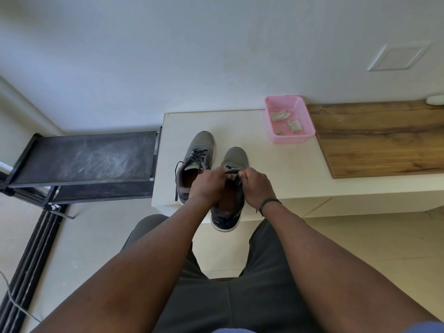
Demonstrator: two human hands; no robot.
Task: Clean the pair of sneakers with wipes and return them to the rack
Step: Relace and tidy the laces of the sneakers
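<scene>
I have both hands on the right sneaker (234, 162) — left hand (208, 182) and right hand (255, 186) each pinching its laces; its toe points away, rack (81, 159) lies leftward.

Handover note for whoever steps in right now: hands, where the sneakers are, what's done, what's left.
Left hand and right hand: both pinch the laces at the tongue of the right sneaker, whose heel overhangs the white table.
Left sneaker: stands beside it on the table, laces loose.
Pink basket: at the table's back edge, holding crumpled used wipes.
Done: wiping seems finished, judging by the used wipes.
Left: finish the laces, then put both sneakers on the black rack at left.
</scene>
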